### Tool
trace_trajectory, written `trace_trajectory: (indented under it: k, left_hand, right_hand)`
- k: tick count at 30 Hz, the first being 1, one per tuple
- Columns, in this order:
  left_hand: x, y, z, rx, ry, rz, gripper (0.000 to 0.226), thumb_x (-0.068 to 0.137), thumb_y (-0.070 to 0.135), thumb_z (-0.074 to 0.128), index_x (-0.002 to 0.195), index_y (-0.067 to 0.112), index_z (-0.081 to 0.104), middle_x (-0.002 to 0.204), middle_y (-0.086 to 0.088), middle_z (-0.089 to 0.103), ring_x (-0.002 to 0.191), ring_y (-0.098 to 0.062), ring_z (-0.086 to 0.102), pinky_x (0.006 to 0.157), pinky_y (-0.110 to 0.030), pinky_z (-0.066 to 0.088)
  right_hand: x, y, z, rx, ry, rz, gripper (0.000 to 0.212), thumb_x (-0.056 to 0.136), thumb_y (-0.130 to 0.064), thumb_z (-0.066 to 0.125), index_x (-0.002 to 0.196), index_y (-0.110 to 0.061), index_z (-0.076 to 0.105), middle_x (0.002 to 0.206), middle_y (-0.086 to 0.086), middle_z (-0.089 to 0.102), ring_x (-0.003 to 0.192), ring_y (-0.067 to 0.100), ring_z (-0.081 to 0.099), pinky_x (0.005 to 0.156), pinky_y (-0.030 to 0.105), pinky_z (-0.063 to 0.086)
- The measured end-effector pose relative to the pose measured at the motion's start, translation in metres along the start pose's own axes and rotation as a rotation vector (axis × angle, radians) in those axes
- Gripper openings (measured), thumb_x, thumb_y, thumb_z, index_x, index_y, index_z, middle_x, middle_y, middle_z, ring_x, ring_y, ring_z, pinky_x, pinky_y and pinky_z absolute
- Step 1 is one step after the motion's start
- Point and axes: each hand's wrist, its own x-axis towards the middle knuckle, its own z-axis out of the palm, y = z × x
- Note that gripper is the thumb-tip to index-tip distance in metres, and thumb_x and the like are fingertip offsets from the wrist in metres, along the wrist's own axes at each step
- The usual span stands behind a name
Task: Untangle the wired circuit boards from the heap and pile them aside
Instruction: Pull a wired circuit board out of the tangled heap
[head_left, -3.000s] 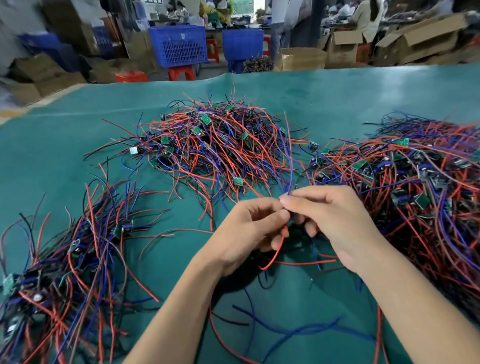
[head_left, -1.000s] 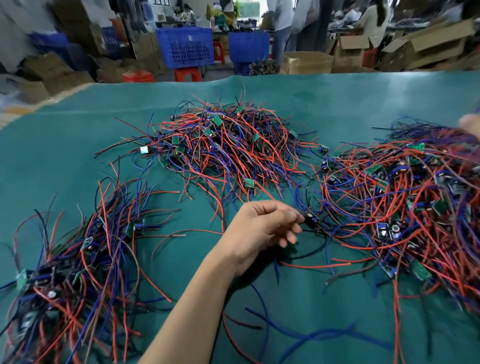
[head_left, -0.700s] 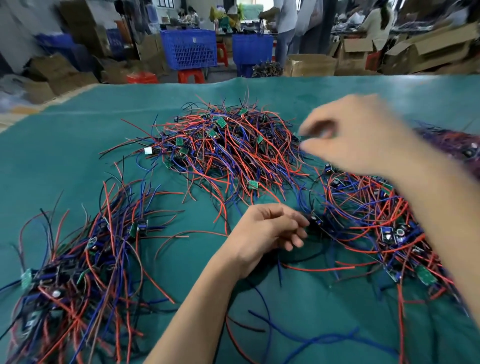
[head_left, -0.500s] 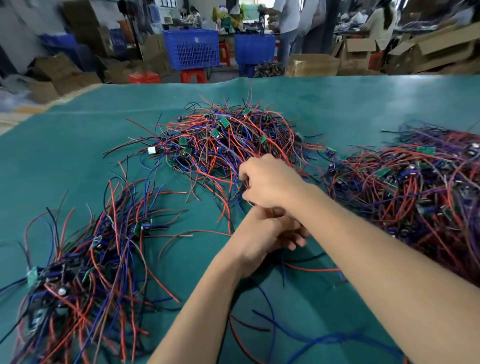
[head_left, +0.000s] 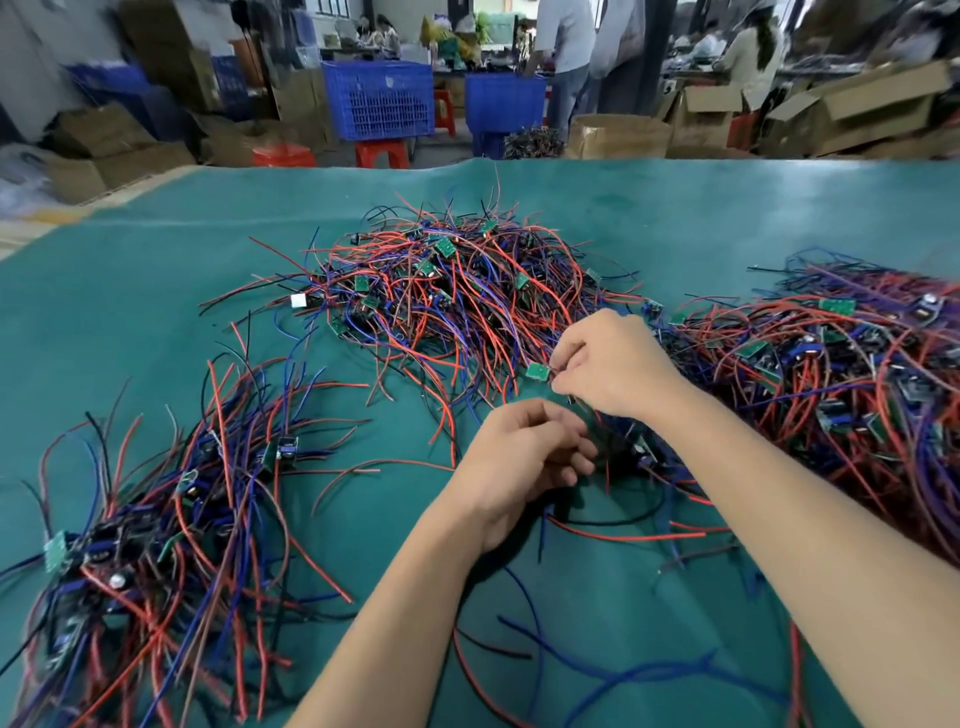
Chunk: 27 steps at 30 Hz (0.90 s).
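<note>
left hand (head_left: 524, 457) sits just below centre with fingers curled in, seemingly pinching wires at the near edge of the tangle, though which strands it holds is hard to tell. at 8 o'clock lies a loose pile (head_left: 156, 525) of wired boards with their red, blue and black leads roughly combed one way; i judge this the set-aside pile, so a fair share looks done. at 12 o'clock sits a dense middle heap (head_left: 457, 296), knotted. right hand (head_left: 613, 369), just right of centre, has fingers bent and pinches wires beside a small green board (head_left: 537, 372) at that heap's near edge. at 3 o'clock a larger heap (head_left: 831, 374) spreads across the green mat (head_left: 130, 291), also unsorted. by my reckoning more is left than finished: one board is in hand, two heaps remain.
</note>
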Motion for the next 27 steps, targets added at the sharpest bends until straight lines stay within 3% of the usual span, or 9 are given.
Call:
trace_trajectory:
  k: [2, 6, 9, 12, 16, 21, 27]
  left_hand:
    - [0.001, 0.001, -0.001, -0.053, 0.038, -0.003, 0.019, 0.091, -0.01, 0.046, 0.089, 0.006, 0.054, 0.072, -0.012, 0.065, 0.053, -0.012, 0.059, 0.049, -0.017, 0.045]
    - [0.003, 0.002, -0.002, -0.139, 0.065, 0.013, 0.011, 0.097, -0.002, 0.048, 0.101, 0.006, 0.055, 0.083, -0.015, 0.068, 0.059, -0.016, 0.064, 0.051, -0.018, 0.048]
    - [0.0, 0.003, -0.002, -0.105, -0.009, 0.04, 0.016, 0.101, 0.012, 0.051, 0.113, 0.006, 0.06, 0.096, -0.013, 0.07, 0.067, -0.018, 0.067, 0.052, -0.019, 0.048]
    - [-0.002, 0.001, -0.002, -0.076, -0.052, 0.083, 0.019, 0.101, 0.014, 0.052, 0.114, 0.009, 0.063, 0.097, -0.008, 0.069, 0.069, -0.015, 0.066, 0.053, -0.017, 0.046]
    - [-0.001, 0.0, -0.005, -0.125, -0.007, 0.126, 0.018, 0.098, 0.01, 0.055, 0.11, 0.007, 0.068, 0.089, -0.013, 0.06, 0.068, -0.011, 0.063, 0.056, -0.016, 0.046]
    - [-0.001, 0.003, -0.007, -0.208, 0.06, 0.154, 0.026, 0.084, 0.014, 0.066, 0.109, 0.006, 0.066, 0.081, -0.003, 0.069, 0.067, -0.01, 0.066, 0.058, -0.014, 0.051]
    - [0.001, 0.008, -0.011, -0.333, 0.07, 0.152, 0.011, 0.083, 0.013, 0.064, 0.094, 0.014, 0.062, 0.095, -0.007, 0.072, 0.065, -0.009, 0.057, 0.054, -0.015, 0.041]
  right_hand:
    - [-0.008, 0.005, -0.012, 0.138, 0.044, 0.051, 0.019, 0.07, -0.013, 0.084, 0.062, -0.025, 0.073, 0.057, -0.014, 0.067, 0.075, 0.014, 0.069, 0.067, 0.023, 0.048]
    - [-0.035, 0.015, -0.035, 0.65, 0.051, 0.134, 0.011, 0.078, -0.005, 0.077, 0.068, -0.007, 0.075, 0.074, -0.005, 0.075, 0.053, 0.009, 0.055, 0.047, 0.023, 0.043]
    - [-0.058, 0.017, -0.033, 0.962, 0.064, 0.196, 0.019, 0.084, 0.003, 0.068, 0.069, -0.006, 0.075, 0.063, 0.002, 0.066, 0.048, 0.01, 0.052, 0.041, 0.02, 0.04]
    - [-0.075, 0.013, -0.019, 1.18, -0.036, 0.334, 0.021, 0.085, 0.007, 0.062, 0.072, -0.005, 0.074, 0.059, 0.008, 0.058, 0.045, 0.013, 0.05, 0.04, 0.021, 0.04]
    - [-0.084, 0.011, -0.006, 1.125, -0.067, 0.281, 0.021, 0.086, 0.003, 0.068, 0.07, -0.01, 0.073, 0.059, 0.008, 0.061, 0.048, 0.017, 0.054, 0.042, 0.024, 0.042]
    - [-0.081, 0.019, -0.004, 0.834, 0.273, 0.204, 0.015, 0.084, 0.0, 0.073, 0.084, -0.015, 0.075, 0.063, 0.0, 0.07, 0.053, 0.009, 0.06, 0.053, 0.023, 0.047]
    - [-0.072, 0.037, -0.008, 1.034, 0.543, 0.373, 0.019, 0.088, 0.005, 0.064, 0.099, -0.009, 0.072, 0.069, 0.005, 0.066, 0.049, 0.009, 0.054, 0.044, 0.02, 0.044]
